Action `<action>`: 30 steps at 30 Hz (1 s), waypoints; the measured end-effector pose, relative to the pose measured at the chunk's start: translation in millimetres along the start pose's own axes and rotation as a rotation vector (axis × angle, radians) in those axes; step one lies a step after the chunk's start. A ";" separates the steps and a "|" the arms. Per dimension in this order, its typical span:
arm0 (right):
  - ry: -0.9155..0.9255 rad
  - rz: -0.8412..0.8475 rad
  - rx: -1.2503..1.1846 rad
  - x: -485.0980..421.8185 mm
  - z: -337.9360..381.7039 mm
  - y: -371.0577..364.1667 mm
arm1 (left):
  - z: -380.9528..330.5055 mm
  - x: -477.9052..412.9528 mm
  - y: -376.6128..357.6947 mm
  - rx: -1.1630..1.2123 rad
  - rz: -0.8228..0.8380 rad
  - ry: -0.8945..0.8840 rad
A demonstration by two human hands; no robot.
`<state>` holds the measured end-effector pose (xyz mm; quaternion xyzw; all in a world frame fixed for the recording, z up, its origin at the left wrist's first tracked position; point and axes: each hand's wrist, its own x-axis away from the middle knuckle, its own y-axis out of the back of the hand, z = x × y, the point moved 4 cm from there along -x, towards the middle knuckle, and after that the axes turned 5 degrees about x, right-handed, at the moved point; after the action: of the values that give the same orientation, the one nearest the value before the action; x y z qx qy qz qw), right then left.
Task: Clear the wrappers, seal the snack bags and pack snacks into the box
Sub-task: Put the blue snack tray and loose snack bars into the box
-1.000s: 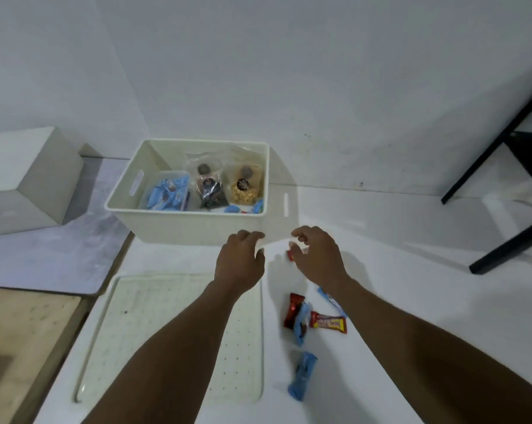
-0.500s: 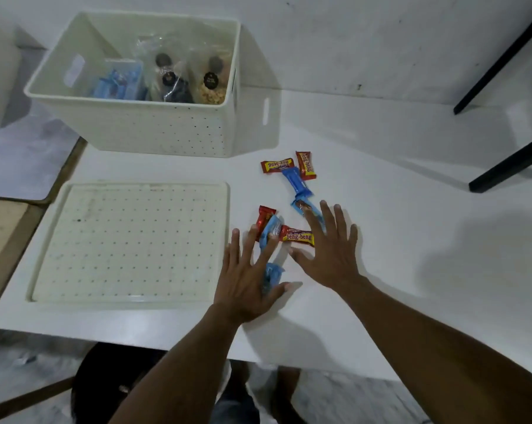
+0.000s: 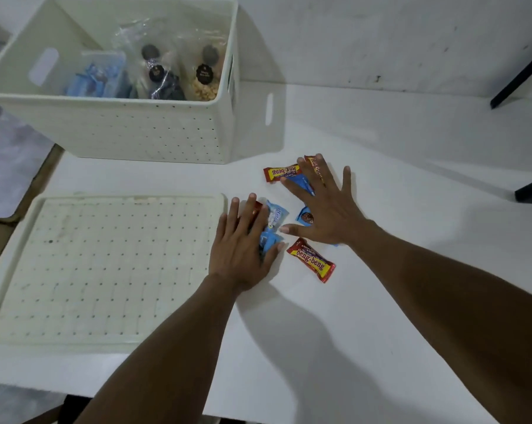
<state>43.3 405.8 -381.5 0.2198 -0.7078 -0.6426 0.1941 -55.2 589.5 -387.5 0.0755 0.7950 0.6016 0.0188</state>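
Note:
Several red and blue snack bars lie scattered on the white table (image 3: 411, 166). My left hand (image 3: 243, 243) lies flat with straight fingers on a blue bar (image 3: 275, 217) and a red one beside it. My right hand (image 3: 326, 209) is spread flat over other bars, touching a blue bar (image 3: 303, 182) and a red bar (image 3: 281, 172). Another red bar (image 3: 312, 260) lies free just below my right thumb. The white box (image 3: 136, 127) stands at the back left and holds clear snack bags (image 3: 205, 78) and blue packets (image 3: 96, 78).
The box's white perforated lid (image 3: 105, 264) lies flat on the table left of my left hand. Black furniture legs (image 3: 521, 75) stand at the far right. The table's front edge runs below my forearms.
Both hands dropped from near the box onto the scattered bars. My right hand then slid further away over the upper bars, and one red bar now lies uncovered below it.

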 end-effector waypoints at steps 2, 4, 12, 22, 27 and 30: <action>0.032 0.015 0.008 -13.1 -4.1 1.0 | 3.2 -2.6 -1.8 0.035 -0.025 0.033; 0.054 0.067 0.016 -25.1 -6.1 0.9 | 2.8 -2.9 -5.0 0.041 -0.025 0.044; -0.088 0.143 -0.223 6.3 -10.0 -2.6 | -21.7 0.8 -10.1 0.114 0.022 0.022; -0.271 -0.044 -0.257 108.8 -20.2 -8.4 | -71.1 19.4 -21.5 0.124 0.024 -0.065; -0.255 -0.015 -0.264 127.8 -19.2 -13.6 | -68.8 18.0 -31.7 0.216 -0.115 -0.069; -0.237 -0.003 -0.241 130.7 -19.2 -12.3 | -67.9 22.2 -35.3 0.283 -0.144 -0.006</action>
<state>-53.5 315.7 -392.8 0.1189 -0.6433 -0.7445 0.1334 -88.7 518.6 -401.3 0.0222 0.8751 0.4804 0.0535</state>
